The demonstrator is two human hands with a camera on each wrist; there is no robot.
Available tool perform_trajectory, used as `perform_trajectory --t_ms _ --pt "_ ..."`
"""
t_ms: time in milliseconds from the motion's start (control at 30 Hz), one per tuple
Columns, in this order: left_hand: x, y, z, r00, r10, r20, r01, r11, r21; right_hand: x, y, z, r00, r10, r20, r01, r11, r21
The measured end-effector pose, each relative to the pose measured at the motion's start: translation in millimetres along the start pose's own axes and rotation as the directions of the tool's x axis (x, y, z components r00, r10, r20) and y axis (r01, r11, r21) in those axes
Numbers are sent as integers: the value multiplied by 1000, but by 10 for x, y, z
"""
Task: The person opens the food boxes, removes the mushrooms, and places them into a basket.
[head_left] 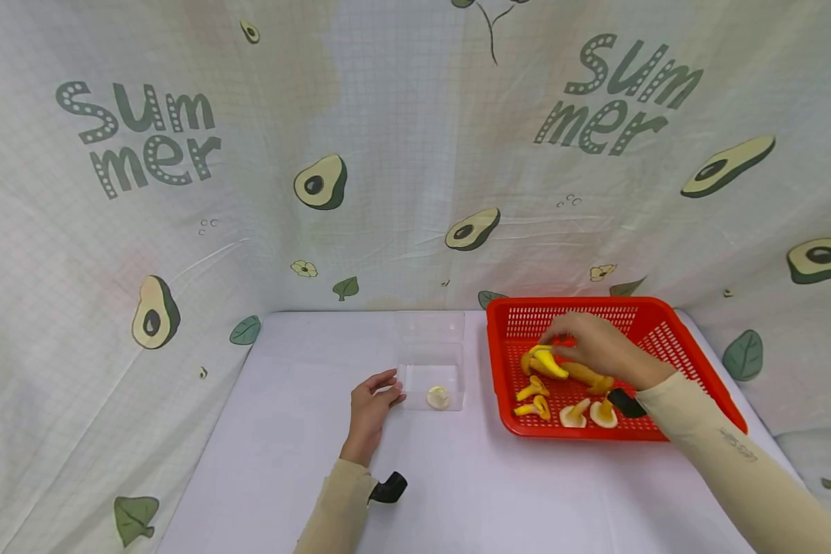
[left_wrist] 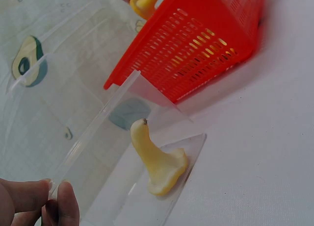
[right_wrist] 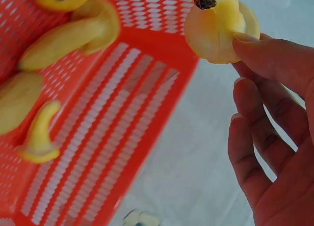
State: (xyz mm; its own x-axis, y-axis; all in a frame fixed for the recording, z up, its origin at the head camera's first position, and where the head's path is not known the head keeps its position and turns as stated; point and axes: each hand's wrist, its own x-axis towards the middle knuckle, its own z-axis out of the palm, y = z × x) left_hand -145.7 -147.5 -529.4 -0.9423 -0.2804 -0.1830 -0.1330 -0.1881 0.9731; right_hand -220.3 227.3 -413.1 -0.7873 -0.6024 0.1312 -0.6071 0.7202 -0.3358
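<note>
My right hand (head_left: 595, 346) is over the red basket (head_left: 582, 433), pinching a yellow mushroom (right_wrist: 212, 32) between thumb and index finger. Dark specks mark its stem end in the right wrist view, while the other fingers are loosely bent. At the left, my left hand (head_left: 374, 404) pinches the upper edge of a clear plastic box (left_wrist: 95, 120) between thumb and fingers. Inside the box lies one pale yellow mushroom (left_wrist: 157, 162), its stem pointing up. Several more mushrooms lie in the basket, among them a small one (right_wrist: 41, 135) and two pale-capped ones, including this mushroom (head_left: 573, 415).
A white cloth covers the table (head_left: 305, 362), and the basket stands to the right of the box. Behind the table hangs a printed curtain (head_left: 388, 138) with avocados and lettering. A black mount (head_left: 389, 488) sticks out from the left wrist.
</note>
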Motion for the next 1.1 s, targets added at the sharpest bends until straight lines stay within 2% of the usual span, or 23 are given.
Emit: perform_trajectory --t_ms 233,433,767,1100 --pt "5 -5 -12 1000 9 5 -9 1000 -5 -81 278 -1 996 30 79 -31 999 10" --pt "-5 3 -12 1000 10 3 -10 1000 -2 -137 427 8 988 10 155 -14 1000 28" --pt "-8 12 -7 1000 3 -5 -3 1000 12 -150 570 109 964 -29 266 2 995 101" --pt "-16 34 3 1000 -3 -8 3 1000 12 -58 587 191 939 -69 338 28 992 126"
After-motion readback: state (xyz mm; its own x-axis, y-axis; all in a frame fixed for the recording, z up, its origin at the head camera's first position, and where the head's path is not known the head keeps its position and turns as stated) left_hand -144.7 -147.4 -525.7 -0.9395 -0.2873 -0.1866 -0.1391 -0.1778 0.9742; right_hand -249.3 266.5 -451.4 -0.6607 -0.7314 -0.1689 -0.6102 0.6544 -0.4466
